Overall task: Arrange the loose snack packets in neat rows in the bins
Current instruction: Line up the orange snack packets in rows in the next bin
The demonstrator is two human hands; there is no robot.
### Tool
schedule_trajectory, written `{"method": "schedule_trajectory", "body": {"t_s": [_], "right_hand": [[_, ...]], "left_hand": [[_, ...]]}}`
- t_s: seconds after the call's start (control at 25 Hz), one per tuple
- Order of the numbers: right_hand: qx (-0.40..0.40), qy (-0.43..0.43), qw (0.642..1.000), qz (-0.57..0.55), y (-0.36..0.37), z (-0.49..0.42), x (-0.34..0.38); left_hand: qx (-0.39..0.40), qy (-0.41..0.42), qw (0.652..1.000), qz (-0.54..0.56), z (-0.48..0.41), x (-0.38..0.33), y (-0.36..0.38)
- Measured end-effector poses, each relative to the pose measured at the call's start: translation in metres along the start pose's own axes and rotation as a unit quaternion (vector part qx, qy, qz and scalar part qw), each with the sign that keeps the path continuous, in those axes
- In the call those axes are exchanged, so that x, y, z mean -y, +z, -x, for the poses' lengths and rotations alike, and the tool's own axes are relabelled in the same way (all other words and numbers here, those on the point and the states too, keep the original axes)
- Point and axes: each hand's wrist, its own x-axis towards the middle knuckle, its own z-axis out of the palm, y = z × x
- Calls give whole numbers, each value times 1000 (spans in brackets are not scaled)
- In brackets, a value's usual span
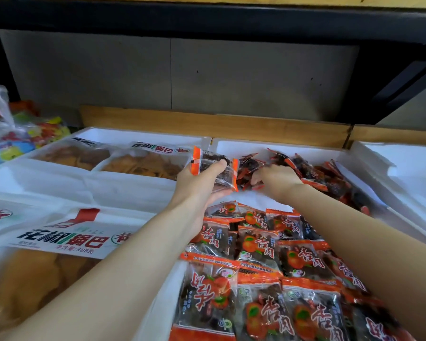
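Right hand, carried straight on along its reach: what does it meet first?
The loose packets heaped in the white bin; the right hand seems to curl its fingers into them.

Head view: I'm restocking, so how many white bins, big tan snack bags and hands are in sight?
White bins: 3
Big tan bags: 4
Hands: 2, left gripping packets, right
Total: 9
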Motion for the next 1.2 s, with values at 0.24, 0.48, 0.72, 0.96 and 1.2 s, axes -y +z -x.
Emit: {"method": "schedule_trajectory", "body": {"t_s": [0.24,0.48,0.72,0.96,1.2], "right_hand": [[-98,56,992,-60,-38,12,5],[-322,10,892,-316,-86,43,44],[-184,-161,858,-451,-82,84,107],[-158,-160,750,-622,-78,90,91],[-117,-4,918,-378,-49,32,39]], "left_hand": [[-18,-20,999,-22,1,-2,-4],[-20,-13,1000,-13,8,-9,-9],[24,26,996,77,27,-26,-15],[-4,34,998,53,26,-27,-25],[-63,35,997,31,18,-25,-28]]}}
